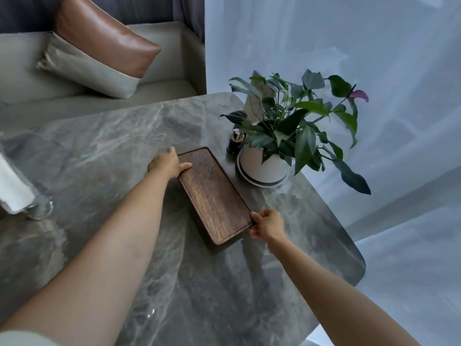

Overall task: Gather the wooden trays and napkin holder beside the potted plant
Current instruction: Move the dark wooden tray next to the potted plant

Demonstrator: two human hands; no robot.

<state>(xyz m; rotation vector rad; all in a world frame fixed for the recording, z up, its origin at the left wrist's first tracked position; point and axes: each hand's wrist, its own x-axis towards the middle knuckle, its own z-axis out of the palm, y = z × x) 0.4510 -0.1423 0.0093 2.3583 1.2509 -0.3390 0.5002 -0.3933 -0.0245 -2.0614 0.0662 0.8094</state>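
Observation:
A dark wooden tray point(215, 193) lies flat on the grey marble table point(104, 151), just left of the potted plant point(279, 136) in its white pot. My left hand point(167, 164) grips the tray's far left corner, thumb over the rim. My right hand point(267, 224) pinches its near right corner. There may be a second tray stacked under it; I cannot tell. The napkin holder point(17, 188), clear with white napkins, stands at the table's far left edge, blurred and partly cut off.
A small dark shaker with a shiny cap point(235, 142) stands between the tray and the pot. A beige sofa with a brown and beige cushion point(99, 48) is behind the table. Sheer curtain point(349, 46) hangs right. The table's rounded edge runs near right.

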